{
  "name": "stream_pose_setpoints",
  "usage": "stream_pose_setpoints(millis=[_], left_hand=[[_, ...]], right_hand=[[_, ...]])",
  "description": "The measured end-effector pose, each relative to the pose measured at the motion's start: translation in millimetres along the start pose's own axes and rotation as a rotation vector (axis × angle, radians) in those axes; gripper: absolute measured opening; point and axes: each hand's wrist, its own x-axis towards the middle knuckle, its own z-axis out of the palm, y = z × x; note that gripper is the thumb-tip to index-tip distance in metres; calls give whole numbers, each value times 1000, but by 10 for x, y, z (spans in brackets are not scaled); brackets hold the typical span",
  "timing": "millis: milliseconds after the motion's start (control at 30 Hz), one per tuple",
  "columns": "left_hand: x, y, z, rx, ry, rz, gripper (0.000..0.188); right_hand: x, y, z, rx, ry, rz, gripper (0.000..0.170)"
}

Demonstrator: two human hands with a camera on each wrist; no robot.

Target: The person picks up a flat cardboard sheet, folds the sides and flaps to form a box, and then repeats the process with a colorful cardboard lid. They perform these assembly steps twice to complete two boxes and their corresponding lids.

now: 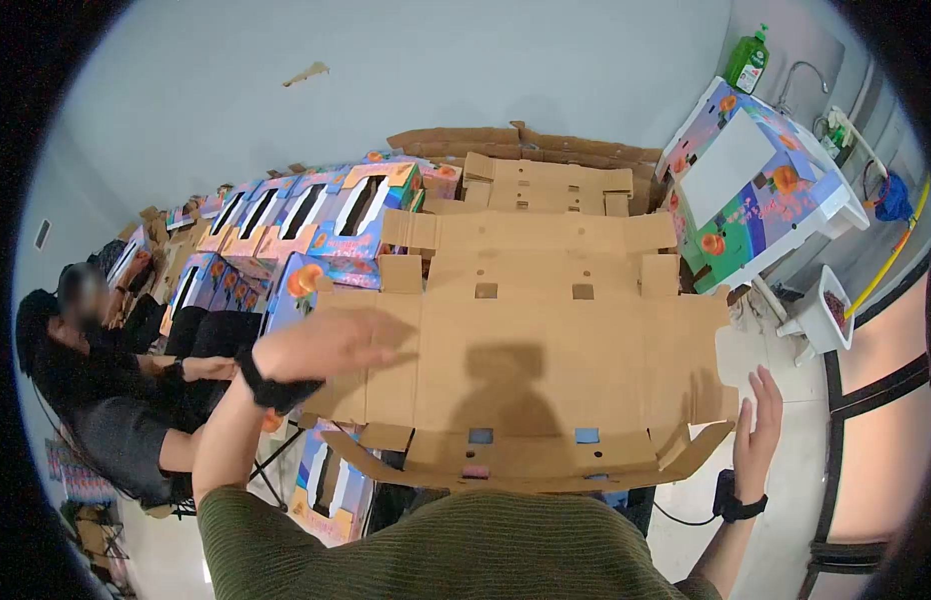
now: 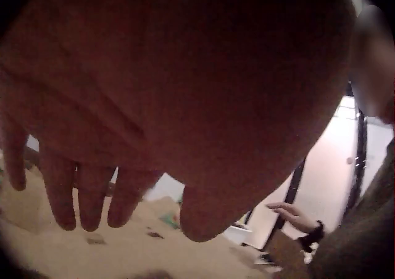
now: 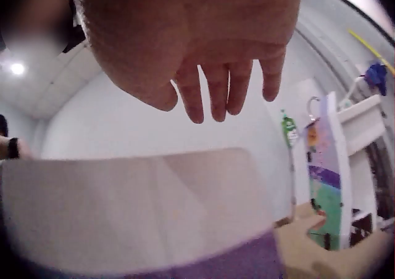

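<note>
A flattened cardboard box blank (image 1: 531,350) lies brown side up in front of me in the head view, with cut slots, small holes and raised flaps along its near edge. My left hand (image 1: 336,340) hovers over its left side, fingers extended and holding nothing. In the left wrist view the palm of that left hand (image 2: 173,100) fills most of the picture, above the brown board. Beside the blank's right edge is my right hand (image 1: 761,420), fingers straight. The right wrist view has the right hand (image 3: 203,51) apart from a pale flap (image 3: 136,205) with purple print.
Printed cartons (image 1: 361,215) with dark handle slots stand in rows at the left. A seated person (image 1: 96,380) is close by there. At the right, a printed cardboard sheet (image 1: 766,190) leans near a green pump bottle (image 1: 749,62) and a white basin (image 1: 824,312).
</note>
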Motion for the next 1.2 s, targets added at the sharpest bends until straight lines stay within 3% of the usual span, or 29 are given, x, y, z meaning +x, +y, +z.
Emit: stream_pose_setpoints(millis=[33,100,167,200,267,300,400,500,600,767,900,1000,1200], left_hand=[[-60,246,35,-184,-82,67,59],[-207,522,216,-163,-149,247,60],[-372,762,256,-89,-299,239,67],[-449,841,301,-53,-375,234,70],[-582,861,472,40,-308,198,64],[-650,850,579,87,-274,180,61],[-818,659,1065,294,-213,185,57],[-821,547,1477,238,-258,27,47],[-785,517,1508,139,-77,108,37],[-647,558,1389,206,61,115,38],[-556,556,1295,317,189,125,44],[-533,602,1258,304,168,85,46],[-597,577,1609,192,176,128,44]], right_hand=[[23,-165,-63,5,-60,-75,42],[86,-510,-120,34,-270,-222,48],[138,-804,-120,76,-571,-364,55],[114,-873,-97,63,-703,-322,60],[72,-939,-42,36,-961,-233,71],[30,-872,40,68,-920,-292,77],[105,-898,-24,1,-1105,-186,80],[-20,-720,52,138,-999,-305,81],[-75,-684,80,45,-1074,-280,65],[-46,-646,135,39,-1030,-276,49],[-23,-663,88,-28,-921,-228,45],[-28,-642,136,41,-850,-222,45],[-165,-595,276,147,-972,-313,53]])
